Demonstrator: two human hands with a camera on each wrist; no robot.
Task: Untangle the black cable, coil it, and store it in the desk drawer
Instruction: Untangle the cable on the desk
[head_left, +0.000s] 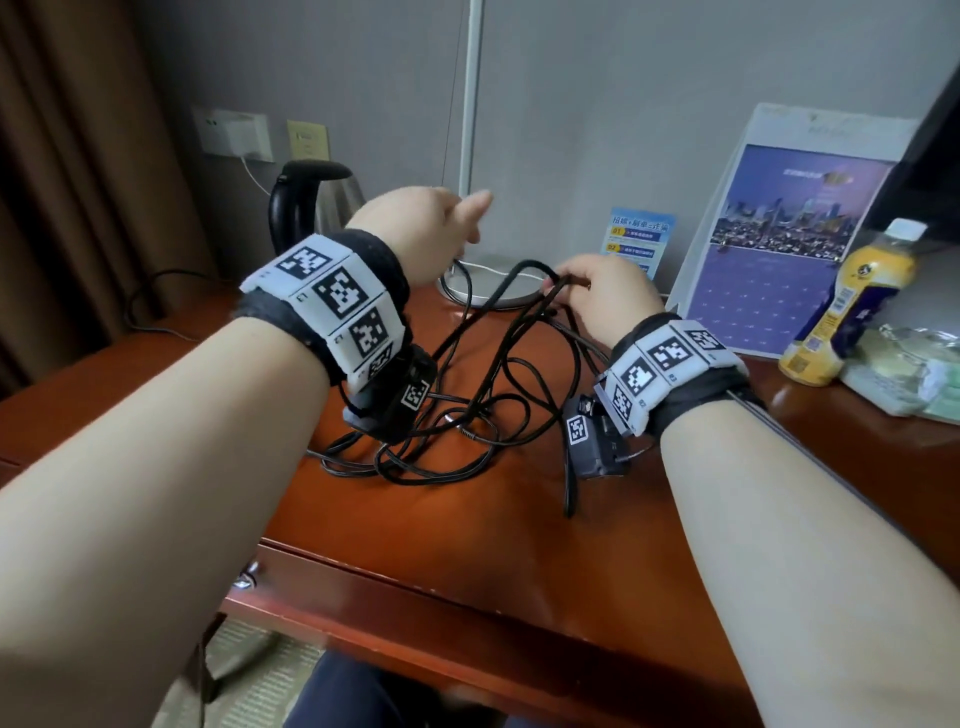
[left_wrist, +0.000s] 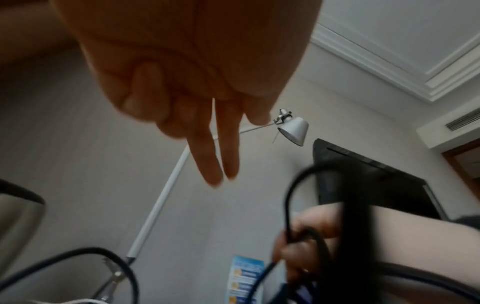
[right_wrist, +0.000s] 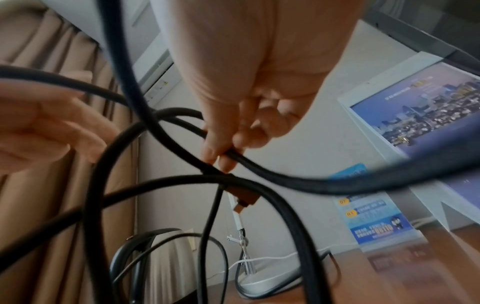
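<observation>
Drawer (head_left: 415, 587) front runs along the near edge of a red-brown wooden desk (head_left: 467, 530), shut, a knob at its left end. Above it, on the desktop, a black cable (head_left: 457, 415) lies in a loose snarl of crossing loops. Two bare forearms reach over it, each wrist banded with printed markers. The right hand (head_left: 597, 296) pinches a raised bend of the cable between thumb and fingertips, lifting several strands off the pile. The left hand (head_left: 436, 228) hovers just beside it, fingers straight and holding nothing. Farther back stand a lamp base (head_left: 488, 280), a kettle (head_left: 311, 202), leaflets and a yellow bottle (head_left: 852, 306).

Untangling looks to be the step in hand; coiling and storing remain. Next, the free hand likely needs to catch a crossing loop and draw it clear while the other holds firm.
</observation>
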